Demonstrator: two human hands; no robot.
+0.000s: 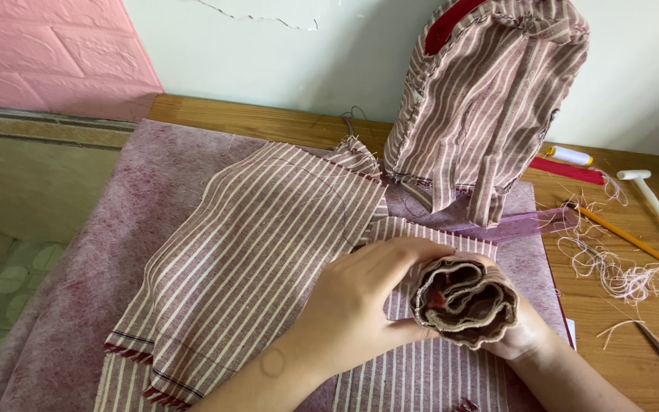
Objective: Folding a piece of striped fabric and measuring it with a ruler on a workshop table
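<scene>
Rolled fabric (pixel 464 302) w/ striped cloth, near table's (pixel 612 252) front edge: left hand (pixel 360 305) fingers curled round it, right hand (pixel 524 332) gripping underneath. Pencil (pixel 627 238) toward right edge.

A felt mat (pixel 78 305) lies on the surface (pixel 619 320) and fills the left and middle of the frame. On the mat, a flat cloth piece (pixel 253 259) lies at the centre. At the lower centre, the left hand (pixel 352 305) and the right hand (pixel 524 332) press a rolled cloth (pixel 463 301) between them. Behind it, at the upper centre, a draped garment (pixel 490 99) stands. At the right lie a pencil (pixel 631 239), loose threads (pixel 619 275), a thread spool (pixel 570 156) and a small mallet (pixel 657 206).
</scene>
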